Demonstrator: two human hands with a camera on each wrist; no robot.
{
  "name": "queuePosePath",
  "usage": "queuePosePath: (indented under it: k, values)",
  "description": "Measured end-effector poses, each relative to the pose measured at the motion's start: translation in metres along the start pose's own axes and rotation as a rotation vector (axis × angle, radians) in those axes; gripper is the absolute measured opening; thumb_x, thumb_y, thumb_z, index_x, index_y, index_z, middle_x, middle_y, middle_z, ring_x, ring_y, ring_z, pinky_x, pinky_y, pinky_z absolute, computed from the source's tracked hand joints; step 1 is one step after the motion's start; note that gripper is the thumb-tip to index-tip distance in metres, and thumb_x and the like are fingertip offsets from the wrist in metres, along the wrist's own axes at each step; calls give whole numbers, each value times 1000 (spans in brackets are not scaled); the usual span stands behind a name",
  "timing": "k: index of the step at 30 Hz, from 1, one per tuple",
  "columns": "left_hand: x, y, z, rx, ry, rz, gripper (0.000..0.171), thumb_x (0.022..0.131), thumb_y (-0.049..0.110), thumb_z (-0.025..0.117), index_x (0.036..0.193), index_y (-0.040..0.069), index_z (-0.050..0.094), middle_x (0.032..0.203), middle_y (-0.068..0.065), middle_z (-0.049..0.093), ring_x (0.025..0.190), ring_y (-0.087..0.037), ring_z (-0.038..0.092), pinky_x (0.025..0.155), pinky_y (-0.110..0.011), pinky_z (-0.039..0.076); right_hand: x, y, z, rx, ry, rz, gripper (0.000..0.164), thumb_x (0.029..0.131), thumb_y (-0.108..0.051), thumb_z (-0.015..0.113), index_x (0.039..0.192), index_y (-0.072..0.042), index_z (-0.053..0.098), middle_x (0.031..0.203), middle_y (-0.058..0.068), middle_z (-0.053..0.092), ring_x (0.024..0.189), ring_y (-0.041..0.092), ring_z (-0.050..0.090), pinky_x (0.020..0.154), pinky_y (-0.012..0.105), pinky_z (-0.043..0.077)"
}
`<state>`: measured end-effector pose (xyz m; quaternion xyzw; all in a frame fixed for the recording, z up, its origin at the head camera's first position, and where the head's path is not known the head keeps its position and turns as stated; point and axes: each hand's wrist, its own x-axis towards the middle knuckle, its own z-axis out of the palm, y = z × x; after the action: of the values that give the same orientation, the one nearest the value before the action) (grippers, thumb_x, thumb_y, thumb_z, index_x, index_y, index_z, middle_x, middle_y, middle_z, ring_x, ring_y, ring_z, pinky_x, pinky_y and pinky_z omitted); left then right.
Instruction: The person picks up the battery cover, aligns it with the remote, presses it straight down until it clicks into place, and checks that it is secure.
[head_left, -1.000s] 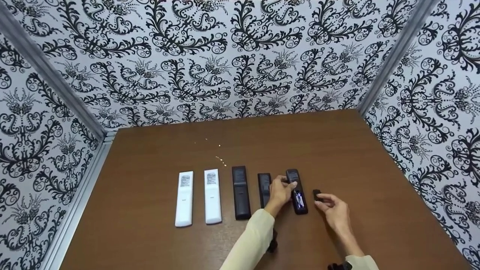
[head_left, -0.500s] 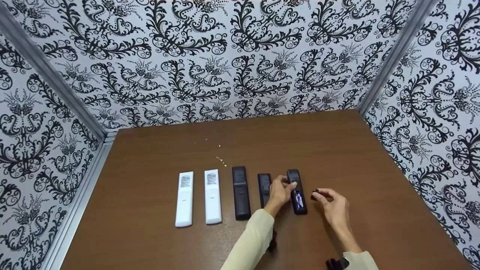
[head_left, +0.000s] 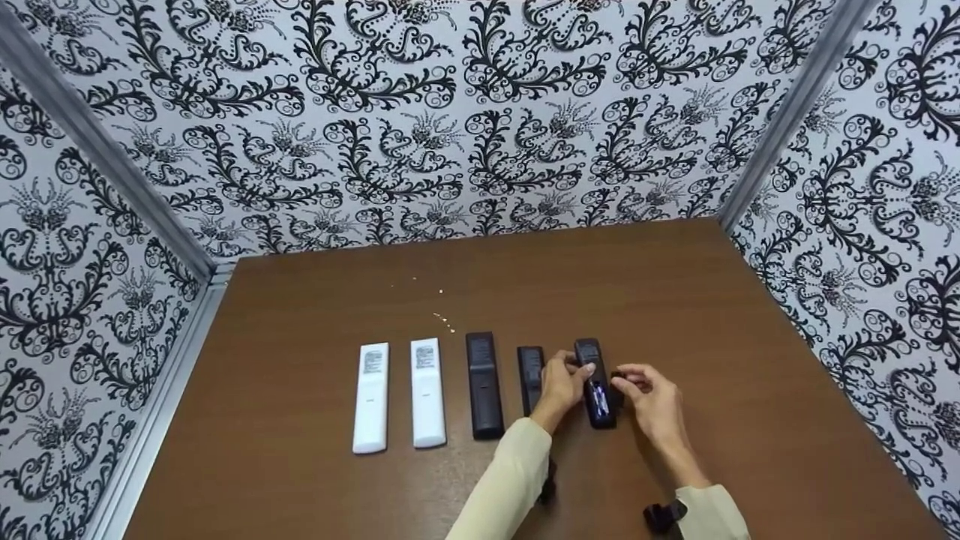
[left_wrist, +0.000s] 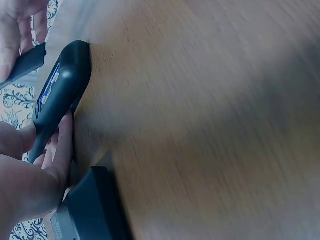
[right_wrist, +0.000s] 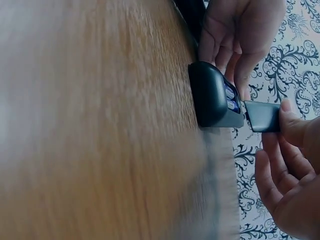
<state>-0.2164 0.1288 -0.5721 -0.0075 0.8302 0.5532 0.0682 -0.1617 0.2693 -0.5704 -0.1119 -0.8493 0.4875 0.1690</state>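
A black remote control (head_left: 592,360) lies face down at the right of the row, its battery bay uncovered. Blue-and-silver batteries (right_wrist: 230,98) show inside the bay. My left hand (head_left: 560,384) grips this remote by its upper part, thumb on top and fingers along the side, as the left wrist view also shows. Between thumb and fingers, my right hand (head_left: 654,397) pinches a black battery cover (right_wrist: 263,116). In the right wrist view the cover is just beside the open bay, with a small gap between them.
Left of my hands lie a smaller black remote (head_left: 530,364), partly hidden by the left hand, a longer black remote (head_left: 484,390) and two white remotes (head_left: 371,397), (head_left: 427,397). All rest on a brown wooden table (head_left: 300,315). Patterned walls (head_left: 450,112) enclose its back and sides.
My right hand has lifted the battery cover from the table and carried it left to the remote's side. The left hand keeps its grip, and the remote stays nearly in place.
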Motion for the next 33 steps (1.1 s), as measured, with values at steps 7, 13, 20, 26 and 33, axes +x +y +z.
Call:
queuePosePath:
  k: [7,13,20,26,33]
  values:
    - [0,-2,1,22,11,42,30,92,19,73,113,0,65,89,-11,75,80,-16,70,71,-24,56,7,-1,5,78,-57,-25,15,84,-5,78,98,-3,76,94,12,70,73,-3,60,65,14,48]
    - [1,-5,3,34,33,95,26,91,17,73,108,0,66,86,-11,75,79,-17,70,71,-24,55,8,3,10,109,-66,-57,14,82,-2,79,95,-1,76,89,9,68,71,-2,60,61,15,50]
    - [0,-2,3,15,17,31,26,91,18,74,110,2,67,87,-8,74,78,-13,67,70,-23,54,5,4,11,104,-94,-46,12,83,-3,78,95,-4,76,88,6,66,70,-1,60,61,17,51]
    - [0,-2,3,25,1,6,29,92,20,73,115,3,66,90,-9,74,81,-14,68,71,-24,55,3,4,14,84,-85,-71,11,82,-3,79,93,-5,77,86,4,67,71,-1,61,63,16,49]
    - [1,-3,3,41,-2,18,30,93,21,72,115,3,66,91,-9,75,82,-15,70,72,-24,56,4,4,15,63,-99,-81,12,83,-8,80,94,-5,77,88,10,67,74,-2,60,68,16,48]
